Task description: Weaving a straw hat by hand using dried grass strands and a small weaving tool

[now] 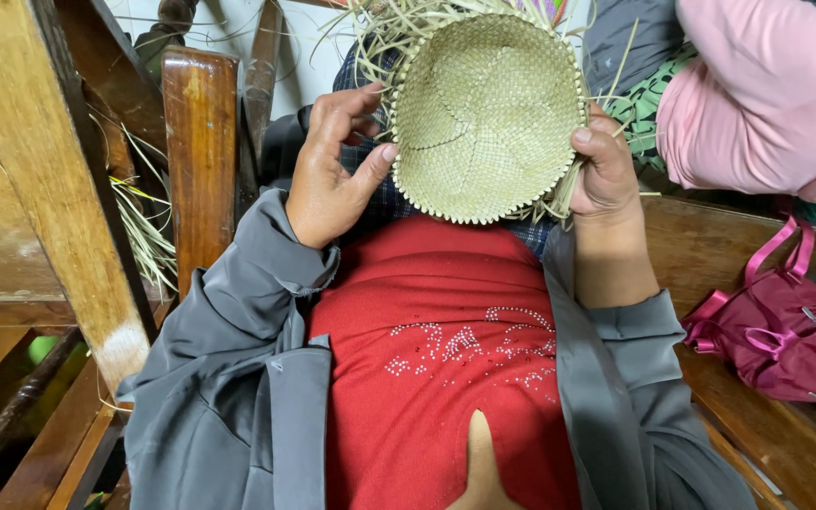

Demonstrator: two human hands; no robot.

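Observation:
A round woven straw basket (pixel 484 118), pale green-tan, is held up over my lap with its hollow inside facing me. Loose straw ends stick out around its far rim. My left hand (pixel 332 175) grips the basket's left rim, thumb pressed on the edge and fingers curled behind. My right hand (pixel 604 165) holds the right rim with several loose strands pinched under the fingers. Below are my red top with small beads and grey jacket sleeves.
A wooden chair arm (pixel 198 151) and a slanted wooden beam (pixel 49 179) stand at the left, with loose straw (pixel 144 227) between them. A person in a pink sleeve (pixel 757 94) sits at the upper right. A maroon bag (pixel 786 331) lies on the wooden bench at right.

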